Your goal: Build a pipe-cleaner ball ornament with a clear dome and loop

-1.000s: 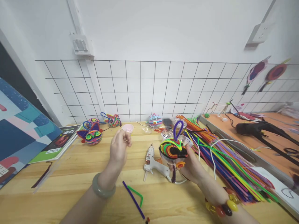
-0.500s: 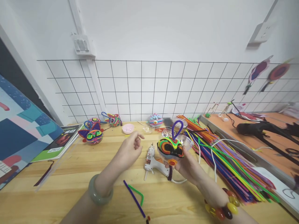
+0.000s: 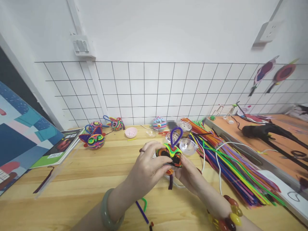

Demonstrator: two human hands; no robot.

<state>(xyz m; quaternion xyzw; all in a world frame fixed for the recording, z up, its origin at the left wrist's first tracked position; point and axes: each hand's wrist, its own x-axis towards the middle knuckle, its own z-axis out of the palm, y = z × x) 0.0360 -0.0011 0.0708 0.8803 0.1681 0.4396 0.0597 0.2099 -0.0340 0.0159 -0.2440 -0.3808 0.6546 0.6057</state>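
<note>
Purple-looped ornament (image 3: 174, 150); left hand (image 3: 147, 166) and right hand (image 3: 189, 175), fingers closed on it

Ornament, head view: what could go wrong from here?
Left hand has fingers against the front of the ornament; pressing might smear or loosen its decoration.
The purple tassel hangs below and might snag on a finger.
The clear plastic bowl sits just beyond the right hand; a forward nudge could tip it.

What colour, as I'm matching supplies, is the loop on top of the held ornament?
The loop is purple; it shows best in the head view.
</note>
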